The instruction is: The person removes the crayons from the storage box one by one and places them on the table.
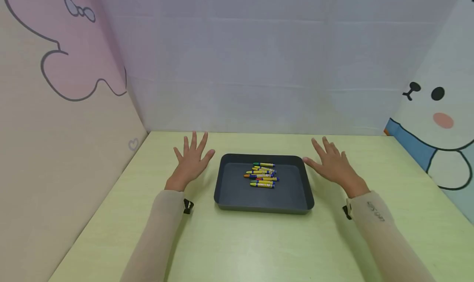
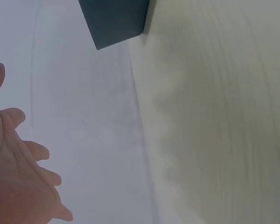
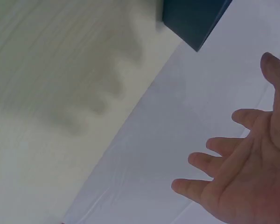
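Two spread hands flank a dark tray of crayons on a pale green table.

Head view: the left hand (image 1: 191,160) hovers with fingers fanned wide just left of the tray (image 1: 229,191), and the right hand (image 1: 333,163) does the same just right of it, its thumb close to the tray's far right corner; neither holds anything. The crayons (image 1: 262,175), mostly yellow-wrapped, lie in a loose heap in the far middle of the tray, which sits on the table (image 1: 259,245) near its centre. Left wrist view: the left hand (image 2: 18,177) shows straight, splayed fingers above the table (image 2: 224,140), a corner of the tray (image 2: 114,21) beyond it. Right wrist view: the right hand (image 3: 245,172) is likewise wide and bare, with the tray (image 3: 193,18) corner apart from it and the fingers' shadow on the table (image 3: 60,70).
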Demonstrator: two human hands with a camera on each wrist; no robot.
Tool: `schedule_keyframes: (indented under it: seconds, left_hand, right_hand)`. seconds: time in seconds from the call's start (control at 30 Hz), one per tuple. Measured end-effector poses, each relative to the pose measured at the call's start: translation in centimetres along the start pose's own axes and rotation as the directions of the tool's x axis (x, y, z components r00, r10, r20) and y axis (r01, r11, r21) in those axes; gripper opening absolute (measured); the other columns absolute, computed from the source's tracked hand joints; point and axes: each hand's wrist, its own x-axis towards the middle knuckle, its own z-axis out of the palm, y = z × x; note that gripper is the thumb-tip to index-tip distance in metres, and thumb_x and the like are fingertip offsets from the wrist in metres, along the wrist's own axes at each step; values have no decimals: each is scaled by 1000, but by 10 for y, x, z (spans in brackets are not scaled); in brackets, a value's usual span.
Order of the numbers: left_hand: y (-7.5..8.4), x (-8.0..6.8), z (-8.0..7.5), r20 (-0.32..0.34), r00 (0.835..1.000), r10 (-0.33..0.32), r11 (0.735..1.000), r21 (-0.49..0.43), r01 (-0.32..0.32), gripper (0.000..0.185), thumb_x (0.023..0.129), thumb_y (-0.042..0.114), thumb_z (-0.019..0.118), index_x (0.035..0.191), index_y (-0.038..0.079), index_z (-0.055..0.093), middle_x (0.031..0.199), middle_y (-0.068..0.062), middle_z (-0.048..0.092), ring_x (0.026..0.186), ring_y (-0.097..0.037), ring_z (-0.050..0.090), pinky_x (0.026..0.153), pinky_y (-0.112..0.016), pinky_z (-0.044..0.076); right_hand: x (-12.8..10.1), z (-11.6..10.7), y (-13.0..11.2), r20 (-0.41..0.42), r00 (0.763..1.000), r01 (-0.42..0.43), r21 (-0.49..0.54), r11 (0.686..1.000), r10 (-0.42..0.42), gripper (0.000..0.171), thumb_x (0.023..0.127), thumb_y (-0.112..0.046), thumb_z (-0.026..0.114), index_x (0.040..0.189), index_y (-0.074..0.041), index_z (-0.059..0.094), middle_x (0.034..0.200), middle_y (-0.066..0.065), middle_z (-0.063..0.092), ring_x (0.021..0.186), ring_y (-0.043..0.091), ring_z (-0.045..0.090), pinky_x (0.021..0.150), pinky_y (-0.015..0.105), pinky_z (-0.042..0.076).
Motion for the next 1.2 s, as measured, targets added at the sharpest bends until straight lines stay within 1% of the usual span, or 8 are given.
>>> schedule_keyframes:
  seconds: [0.13,0.27,0.5,0.7,0.83,0.9,1.0,1.2]
  left_hand:
    - [0,1,0,56,998,22,973,-230,-9,66,101,56,25,155,31,-3,161,-5,-14,146,-32,-21,109,-67,-16]
    - [-1,-2,2,111,993,26,891,-452,27,62,100,56,26,153,38,-2,162,3,-6,149,-26,-10,116,-62,-4]
    - [0,-5,12,194,980,39,666,-736,119,61,103,49,29,156,30,5,163,4,7,150,-20,3,121,-48,6]
    - [-1,-3,25,204,971,127,440,-889,129,59,106,33,31,157,16,5,163,-6,6,151,-21,3,122,-41,4]
    - [-4,-3,32,222,960,168,321,-934,159,57,107,27,28,156,13,3,163,-9,0,151,-23,-2,122,-42,0]
    - [-5,-2,35,234,955,184,282,-943,177,57,107,25,28,156,12,2,163,-8,-3,150,-23,-4,122,-42,-1]
    - [-7,-1,39,253,945,208,247,-948,199,58,107,21,28,156,10,-1,163,-7,-6,150,-21,-8,122,-42,-3]
    - [-6,1,46,273,939,208,208,-951,230,59,106,11,28,155,7,-4,163,-6,-9,149,-21,-12,122,-41,-4]
  right_hand:
    - [2,-6,-5,61,997,39,116,992,-47,80,98,-54,41,155,-6,12,158,30,3,142,53,7,109,71,11]
    - [6,-11,-11,102,992,57,201,978,-79,75,99,-49,44,153,-2,20,157,29,9,143,50,11,110,67,17]
    - [12,-20,-19,158,977,95,272,958,-142,66,98,-44,49,149,-3,34,151,25,34,136,45,36,105,60,36]
    - [21,-25,-24,209,957,123,339,933,-202,57,98,-41,52,141,-4,48,140,19,52,129,38,49,104,54,41]
    - [28,-23,-30,241,943,131,361,923,-228,52,96,-40,55,138,-8,53,138,14,56,127,34,52,105,52,41]
    - [32,-20,-33,257,931,152,374,915,-259,51,96,-38,56,136,-7,55,136,15,57,125,33,54,104,52,42]
    - [38,-16,-38,283,912,172,391,904,-296,48,96,-34,58,134,-6,57,135,13,58,123,31,56,103,50,44]
    - [50,-6,-45,331,876,203,410,889,-352,42,95,-30,60,130,-7,61,132,12,61,119,28,59,101,49,45]
